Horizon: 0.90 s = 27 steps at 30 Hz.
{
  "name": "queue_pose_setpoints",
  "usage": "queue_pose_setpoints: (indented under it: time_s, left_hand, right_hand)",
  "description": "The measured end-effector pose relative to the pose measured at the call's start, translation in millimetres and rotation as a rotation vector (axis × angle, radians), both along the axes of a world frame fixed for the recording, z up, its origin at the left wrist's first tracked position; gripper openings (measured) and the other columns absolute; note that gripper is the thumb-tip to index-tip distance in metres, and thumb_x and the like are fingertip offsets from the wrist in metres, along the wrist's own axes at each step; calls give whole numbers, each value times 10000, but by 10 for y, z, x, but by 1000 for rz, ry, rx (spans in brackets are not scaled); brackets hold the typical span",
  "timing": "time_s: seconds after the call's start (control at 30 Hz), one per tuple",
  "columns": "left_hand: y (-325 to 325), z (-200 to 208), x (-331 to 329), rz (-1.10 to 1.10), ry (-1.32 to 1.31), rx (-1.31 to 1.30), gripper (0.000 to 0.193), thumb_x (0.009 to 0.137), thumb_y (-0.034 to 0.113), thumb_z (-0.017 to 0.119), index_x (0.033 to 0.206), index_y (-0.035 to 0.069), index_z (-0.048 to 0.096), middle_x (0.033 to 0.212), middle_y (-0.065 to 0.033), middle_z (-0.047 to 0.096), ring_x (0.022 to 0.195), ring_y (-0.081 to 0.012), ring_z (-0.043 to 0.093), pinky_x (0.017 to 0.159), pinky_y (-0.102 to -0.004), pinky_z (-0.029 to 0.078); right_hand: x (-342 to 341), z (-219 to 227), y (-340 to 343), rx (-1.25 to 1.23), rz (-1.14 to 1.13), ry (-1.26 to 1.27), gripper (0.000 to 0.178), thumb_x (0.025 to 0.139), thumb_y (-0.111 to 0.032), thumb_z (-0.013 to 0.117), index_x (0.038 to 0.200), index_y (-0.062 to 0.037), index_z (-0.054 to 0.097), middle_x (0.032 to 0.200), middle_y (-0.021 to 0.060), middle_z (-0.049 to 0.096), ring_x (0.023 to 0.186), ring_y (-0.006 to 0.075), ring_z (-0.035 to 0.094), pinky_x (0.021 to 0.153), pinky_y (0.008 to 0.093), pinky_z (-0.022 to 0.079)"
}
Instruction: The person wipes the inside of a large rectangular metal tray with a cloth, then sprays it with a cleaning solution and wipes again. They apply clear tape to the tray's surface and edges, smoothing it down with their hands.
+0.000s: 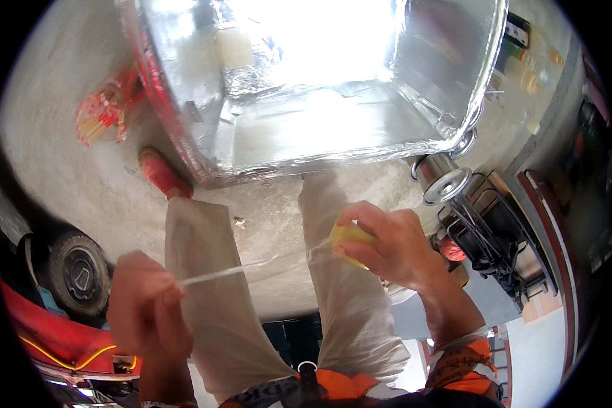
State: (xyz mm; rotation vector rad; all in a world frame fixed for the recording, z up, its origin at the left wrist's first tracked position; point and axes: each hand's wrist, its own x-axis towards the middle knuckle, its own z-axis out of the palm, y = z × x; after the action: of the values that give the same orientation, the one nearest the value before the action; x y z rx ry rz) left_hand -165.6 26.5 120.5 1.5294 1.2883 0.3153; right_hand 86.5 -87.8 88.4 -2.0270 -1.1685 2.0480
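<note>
Seen from above, two bare hands hold a pale, translucent strip (241,269) between them. Nearest, at the lower left of the frame, the left hand (146,302) is motion-blurred; its thumb and fingers appear to pinch the strip's free end, though the exact contact cannot be told. Right of centre, the right hand (394,241) curls around a yellow roll (352,236), thumb and fingers pressed on it and covering part of its outline. The strip runs nearly straight between the two, rising slightly toward the right, and looks taut.

Beneath the strip are the wearer's beige trouser legs (207,251) and the concrete floor (272,292). Beyond, across the upper centre, stands an open foil-lined box (326,126), brightly lit inside; neither hand touches it. A red shoe (163,173) lies beside its left edge, a blurred red-and-white bundle (102,117) farther out at the upper left. To the right of the box is a shiny metal cylinder (444,180); a wheel (80,273) occupies the left margin.

The step in hand is judged to be holding out a length of strip from the roll. The next move calls for even tension, a firm pinch and no twisting.
</note>
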Motion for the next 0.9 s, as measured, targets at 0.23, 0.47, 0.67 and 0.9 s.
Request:
queue_pose_setpoints:
  time_s: [0.23, 0.47, 0.67, 0.9]
  left_hand:
    - [-21, 98, 243, 65, -87, 140, 113, 811, 106, 488, 739, 66, 412, 634, -12, 354, 631, -159, 343, 618, -327, 313]
    - [76, 320, 530, 174, -289, 148, 135, 837, 243, 489, 731, 159, 489, 678, 30, 494, 643, -128, 444, 653, -310, 356]
    - [99, 353, 890, 333, -239, 293, 177, 844, 251, 487, 691, 180, 433, 607, 48, 413, 591, -99, 371, 624, -282, 319]
    - [58, 271, 965, 320, -214, 278, 152, 845, 249, 489, 715, 194, 435, 591, 68, 386, 593, -91, 366, 641, -281, 312]
  right_hand:
    - [397, 149, -31, 438, -179, 71, 189, 724, -205, 666, 882, -124, 603, 682, 37, 598, 545, 204, 562, 475, 304, 422]
    - [960, 588, 162, 631, -113, 285, 226, 672, -170, 724, 886, -147, 656, 595, -23, 565, 422, 59, 437, 388, 195, 270]
    - [1059, 520, 272, 834, -270, 257, 337, 552, -196, 663, 866, -85, 608, 505, -52, 419, 391, 69, 340, 402, 238, 173]
    - [1087, 447, 205, 706, -432, 272, 293, 561, -163, 656, 839, -81, 615, 511, -48, 424, 393, 60, 346, 404, 231, 172]
